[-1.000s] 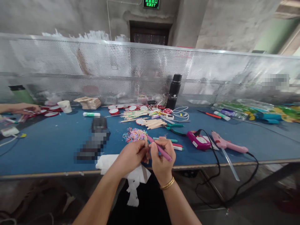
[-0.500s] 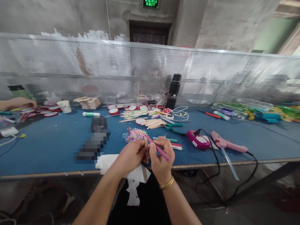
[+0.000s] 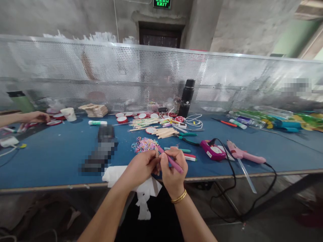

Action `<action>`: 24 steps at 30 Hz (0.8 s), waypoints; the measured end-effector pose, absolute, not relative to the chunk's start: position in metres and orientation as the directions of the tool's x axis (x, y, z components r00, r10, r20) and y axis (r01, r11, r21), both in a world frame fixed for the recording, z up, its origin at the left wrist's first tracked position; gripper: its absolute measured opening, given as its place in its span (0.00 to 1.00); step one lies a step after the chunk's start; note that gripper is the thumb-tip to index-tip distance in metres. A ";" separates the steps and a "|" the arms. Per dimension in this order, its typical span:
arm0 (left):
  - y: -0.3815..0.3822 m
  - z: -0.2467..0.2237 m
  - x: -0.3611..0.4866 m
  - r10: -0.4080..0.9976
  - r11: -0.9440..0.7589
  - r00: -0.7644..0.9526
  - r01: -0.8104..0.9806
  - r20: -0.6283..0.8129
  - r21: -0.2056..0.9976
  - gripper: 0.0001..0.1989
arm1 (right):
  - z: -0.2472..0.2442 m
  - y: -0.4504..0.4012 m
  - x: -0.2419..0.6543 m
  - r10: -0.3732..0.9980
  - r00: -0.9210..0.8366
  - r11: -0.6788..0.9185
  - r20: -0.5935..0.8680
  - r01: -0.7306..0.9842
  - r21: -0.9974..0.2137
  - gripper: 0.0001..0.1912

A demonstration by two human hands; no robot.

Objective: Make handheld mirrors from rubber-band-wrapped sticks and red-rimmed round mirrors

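Note:
My left hand (image 3: 141, 168) is closed around a wooden craft stick (image 3: 156, 153), held upright at the table's front edge; its lower part is mostly covered by fingers. In my right hand (image 3: 174, 174) is a pink-purple marker (image 3: 177, 167), gripped like a pen, its front end reaching toward the stick. Whether the tip touches the wood cannot be made out. Just beyond both hands lies a pile of small colourful rubber bands (image 3: 144, 144). White tissue (image 3: 114, 174) hangs over the edge under my left wrist. More markers (image 3: 189, 157) rest right of my right hand.
Bare craft sticks (image 3: 165, 133), coloured sticks (image 3: 143, 123) and red-rimmed discs (image 3: 122, 119) lie farther back. Green-handled pliers (image 3: 189, 139), a magenta power box (image 3: 213, 150) and a corded pink glue gun (image 3: 243, 155) are rightward. A black bottle (image 3: 186, 99) stands behind. Another person's hand (image 3: 40, 117) is at far left.
The other person's hand at the far left has moved rightward over the red-rimmed discs. My own hands, the stick and the marker have barely shifted.

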State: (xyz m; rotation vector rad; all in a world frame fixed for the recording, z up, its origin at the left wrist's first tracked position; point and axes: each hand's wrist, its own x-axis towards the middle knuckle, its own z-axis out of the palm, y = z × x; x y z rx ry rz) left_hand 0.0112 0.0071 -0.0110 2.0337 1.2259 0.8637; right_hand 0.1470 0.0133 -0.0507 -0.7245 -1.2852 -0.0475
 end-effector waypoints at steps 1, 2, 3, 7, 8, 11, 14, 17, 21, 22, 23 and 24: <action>0.007 -0.011 0.011 0.908 -0.387 0.358 0.513 0.218 0.766 0.17 | -0.051 0.013 0.147 0.356 0.316 0.779 0.879 0.419 -0.466 0.03; 0.007 -0.011 0.011 0.909 -0.383 0.359 0.512 0.214 0.769 0.16 | -0.051 0.013 0.147 0.363 0.325 0.776 0.873 0.413 -0.476 0.03; 0.007 -0.011 0.011 0.909 -0.378 0.361 0.507 0.207 0.774 0.15 | -0.051 0.013 0.147 0.372 0.336 0.775 0.865 0.402 -0.489 0.03; 0.007 -0.010 0.012 0.909 -0.373 0.365 0.493 0.202 0.786 0.15 | -0.051 0.013 0.147 0.383 0.353 0.786 0.854 0.362 -0.502 0.03; 0.007 -0.010 0.012 0.910 -0.372 0.362 0.496 0.203 0.784 0.16 | -0.050 0.013 0.147 0.375 0.345 0.791 0.861 0.364 -0.491 0.03; 0.006 -0.010 0.012 0.913 -0.366 0.359 0.507 0.194 0.781 0.17 | -0.049 0.013 0.147 0.361 0.309 0.802 0.880 0.378 -0.462 0.03; 0.006 -0.010 0.012 0.910 -0.372 0.365 0.506 0.197 0.778 0.18 | -0.050 0.014 0.146 0.368 0.302 0.799 0.880 0.382 -0.465 0.03; 0.006 -0.010 0.012 0.909 -0.374 0.365 0.504 0.200 0.778 0.17 | -0.052 0.014 0.146 0.375 0.334 0.788 0.865 0.376 -0.487 0.03; 0.007 -0.010 0.011 0.907 -0.373 0.372 0.500 0.196 0.781 0.16 | -0.053 0.014 0.146 0.384 0.356 0.782 0.852 0.365 -0.505 0.02; 0.007 -0.010 0.011 0.906 -0.376 0.373 0.498 0.198 0.781 0.17 | -0.053 0.014 0.146 0.378 0.348 0.785 0.858 0.371 -0.496 0.02; 0.007 -0.011 0.011 0.906 -0.379 0.373 0.497 0.201 0.781 0.17 | -0.052 0.013 0.146 0.367 0.338 0.790 0.866 0.379 -0.483 0.02; 0.007 -0.011 0.011 0.906 -0.380 0.371 0.498 0.205 0.779 0.17 | -0.052 0.013 0.147 0.359 0.328 0.793 0.874 0.387 -0.471 0.03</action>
